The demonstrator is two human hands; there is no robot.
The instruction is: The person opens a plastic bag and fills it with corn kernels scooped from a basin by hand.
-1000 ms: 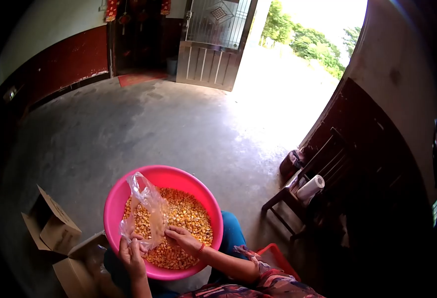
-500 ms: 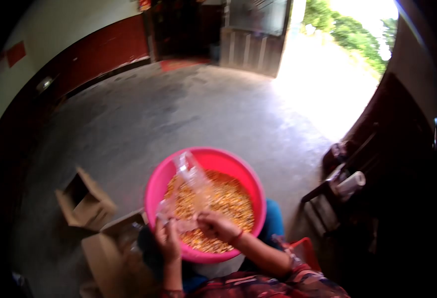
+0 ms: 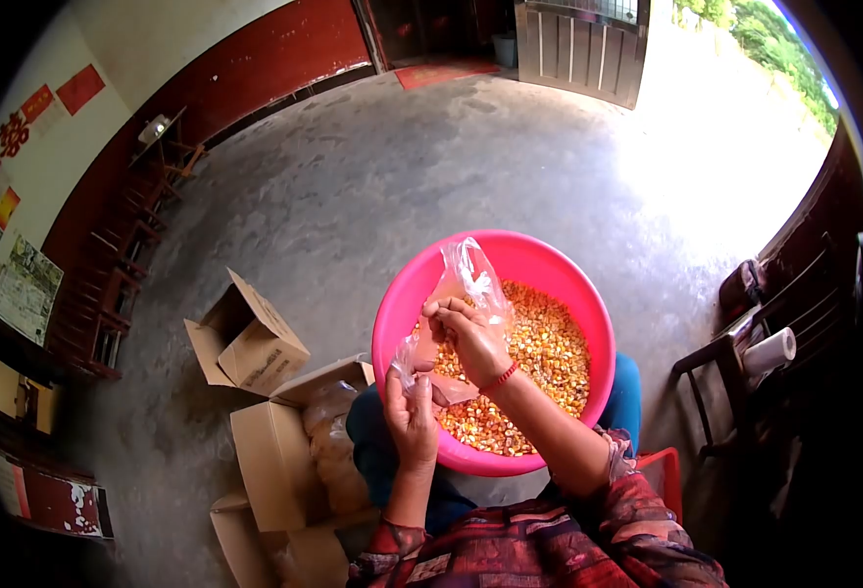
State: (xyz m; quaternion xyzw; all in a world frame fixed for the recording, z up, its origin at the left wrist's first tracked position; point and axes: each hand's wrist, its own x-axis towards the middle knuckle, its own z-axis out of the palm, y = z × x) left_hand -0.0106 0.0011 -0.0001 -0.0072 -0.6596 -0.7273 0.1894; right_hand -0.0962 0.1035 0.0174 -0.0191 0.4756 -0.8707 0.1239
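A large pink basin [image 3: 588, 284] rests at my lap, with yellow corn kernels [image 3: 549, 343] in it. Over its left part a clear plastic bag [image 3: 475, 269] is stretched between my hands. My left hand [image 3: 414, 416], at the basin's lower left rim, pinches the lower edge of the bag. Higher up and to the right, my right hand [image 3: 470, 338] has its fingers closed on the bag's upper part, with a red band at the wrist. The bag looks thin and see-through, and corn shows behind it.
Open cardboard boxes [image 3: 272, 446] stand left of my legs, one holding filled plastic bags [image 3: 338, 456]. Another open box [image 3: 255, 343] lies beyond. On the right, a wooden chair [image 3: 735, 363] carries a white roll [image 3: 769, 351]. A red stool [image 3: 663, 475] shows beside me.
The view has swung left and down, so the basin appears farther right and higher. My right hand has moved up along the bag, away from my left hand, which still holds the bag's edge.
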